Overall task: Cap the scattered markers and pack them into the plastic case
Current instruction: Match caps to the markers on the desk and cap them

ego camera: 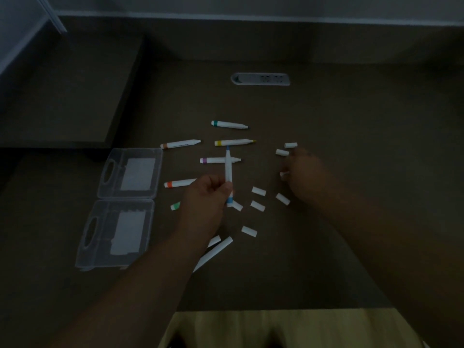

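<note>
While your left hand (206, 194) clamps its fingers on the blue marker (228, 169), tip pointing away from you, your right hand (305, 172) curls around a white cap (284, 174) mid-tabletop; the open plastic case (125, 204) lies toward the left edge.

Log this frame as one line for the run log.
left hand: holds blue marker, uncapped | right hand: on a cap | case: open, empty
</note>
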Action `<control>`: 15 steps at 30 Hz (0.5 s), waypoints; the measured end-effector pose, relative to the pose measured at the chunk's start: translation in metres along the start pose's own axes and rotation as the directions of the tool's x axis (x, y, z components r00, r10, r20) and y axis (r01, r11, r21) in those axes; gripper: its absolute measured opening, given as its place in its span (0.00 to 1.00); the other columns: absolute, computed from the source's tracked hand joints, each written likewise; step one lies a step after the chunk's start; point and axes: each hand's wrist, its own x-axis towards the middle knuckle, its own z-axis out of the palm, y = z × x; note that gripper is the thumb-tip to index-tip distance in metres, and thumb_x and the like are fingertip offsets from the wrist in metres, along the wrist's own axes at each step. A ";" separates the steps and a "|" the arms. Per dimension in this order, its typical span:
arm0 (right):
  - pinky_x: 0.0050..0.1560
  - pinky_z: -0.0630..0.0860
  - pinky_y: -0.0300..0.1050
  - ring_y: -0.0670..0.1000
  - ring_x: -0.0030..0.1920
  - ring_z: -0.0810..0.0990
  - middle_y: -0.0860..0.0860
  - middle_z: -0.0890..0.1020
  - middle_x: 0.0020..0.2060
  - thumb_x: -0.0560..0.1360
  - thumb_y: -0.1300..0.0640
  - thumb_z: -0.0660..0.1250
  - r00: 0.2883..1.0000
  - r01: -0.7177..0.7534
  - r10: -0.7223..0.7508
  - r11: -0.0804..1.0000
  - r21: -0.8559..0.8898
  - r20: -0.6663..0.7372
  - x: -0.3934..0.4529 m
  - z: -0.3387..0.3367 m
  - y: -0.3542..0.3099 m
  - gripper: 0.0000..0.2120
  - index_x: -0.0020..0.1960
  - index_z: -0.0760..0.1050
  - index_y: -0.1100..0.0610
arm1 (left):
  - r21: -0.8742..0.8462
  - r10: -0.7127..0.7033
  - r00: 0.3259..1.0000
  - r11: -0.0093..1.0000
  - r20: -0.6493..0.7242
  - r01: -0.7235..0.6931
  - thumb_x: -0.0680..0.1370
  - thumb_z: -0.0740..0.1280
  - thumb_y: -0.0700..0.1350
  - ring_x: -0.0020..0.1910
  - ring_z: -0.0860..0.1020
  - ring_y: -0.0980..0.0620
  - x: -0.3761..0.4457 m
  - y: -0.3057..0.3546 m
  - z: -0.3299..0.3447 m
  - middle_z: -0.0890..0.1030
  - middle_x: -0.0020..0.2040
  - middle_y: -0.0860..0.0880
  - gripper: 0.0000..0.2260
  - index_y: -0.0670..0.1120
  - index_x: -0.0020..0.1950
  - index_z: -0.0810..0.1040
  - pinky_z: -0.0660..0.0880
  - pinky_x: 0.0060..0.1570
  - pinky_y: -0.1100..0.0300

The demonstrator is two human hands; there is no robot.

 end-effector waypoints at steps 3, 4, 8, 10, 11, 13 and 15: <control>0.54 0.76 0.48 0.52 0.55 0.77 0.54 0.76 0.57 0.79 0.51 0.65 1.000 -0.017 0.018 0.994 0.108 -0.013 -0.009 -0.006 -0.007 0.10 0.57 0.80 0.54 | -0.007 -0.003 1.000 1.000 0.003 0.003 0.80 0.65 0.44 0.46 0.78 0.58 -0.001 0.001 0.001 0.81 0.48 0.53 0.05 0.51 0.55 0.78 0.76 0.47 0.61; 0.52 0.76 0.47 0.52 0.53 0.78 0.53 0.78 0.54 0.78 0.52 0.66 0.999 -0.018 0.023 0.984 0.177 -0.029 -0.012 -0.009 -0.009 0.09 0.55 0.80 0.54 | -0.013 -0.002 1.000 1.000 0.002 0.002 0.80 0.65 0.44 0.46 0.78 0.58 -0.001 0.002 0.001 0.81 0.48 0.53 0.05 0.51 0.54 0.78 0.75 0.45 0.62; 0.41 0.73 0.40 0.46 0.44 0.79 0.48 0.80 0.44 0.77 0.54 0.69 0.995 -0.074 0.101 0.860 0.506 -0.027 -0.025 -0.018 -0.023 0.02 0.47 0.79 0.52 | -0.005 0.002 1.000 1.000 0.003 -0.002 0.80 0.65 0.44 0.47 0.78 0.57 -0.001 0.006 0.002 0.80 0.49 0.53 0.04 0.53 0.51 0.77 0.74 0.43 0.63; 0.36 0.71 0.38 0.45 0.41 0.80 0.49 0.82 0.42 0.76 0.54 0.70 0.991 -0.122 0.129 0.789 0.602 0.033 -0.029 -0.024 -0.031 0.03 0.46 0.80 0.53 | -0.007 -0.003 1.000 1.000 -0.004 0.003 0.80 0.65 0.45 0.47 0.78 0.57 0.000 0.008 0.002 0.80 0.48 0.53 0.04 0.54 0.50 0.77 0.75 0.44 0.63; 0.35 0.71 0.38 0.46 0.41 0.80 0.49 0.82 0.41 0.76 0.53 0.70 0.988 -0.151 0.133 0.756 0.637 0.076 -0.031 -0.027 -0.035 0.05 0.46 0.80 0.54 | -0.006 -0.003 1.000 1.000 -0.005 0.003 0.80 0.65 0.45 0.47 0.78 0.57 0.000 0.008 0.002 0.80 0.48 0.53 0.04 0.54 0.51 0.77 0.75 0.45 0.62; 0.34 0.70 0.39 0.46 0.39 0.80 0.49 0.82 0.39 0.76 0.52 0.69 0.977 -0.212 0.139 0.681 0.701 0.160 -0.037 -0.033 -0.041 0.06 0.46 0.81 0.54 | -0.005 0.007 1.000 1.000 -0.002 -0.007 0.80 0.65 0.45 0.48 0.79 0.56 0.000 0.009 0.002 0.80 0.48 0.53 0.04 0.53 0.51 0.78 0.76 0.46 0.60; 0.32 0.71 0.39 0.46 0.34 0.78 0.51 0.82 0.37 0.77 0.51 0.69 0.959 -0.282 0.150 0.584 0.761 0.240 -0.043 -0.038 -0.045 0.07 0.47 0.81 0.55 | 0.003 0.021 1.000 1.000 0.003 -0.021 0.80 0.65 0.45 0.48 0.79 0.56 -0.001 0.010 0.002 0.80 0.49 0.53 0.04 0.53 0.51 0.78 0.75 0.45 0.61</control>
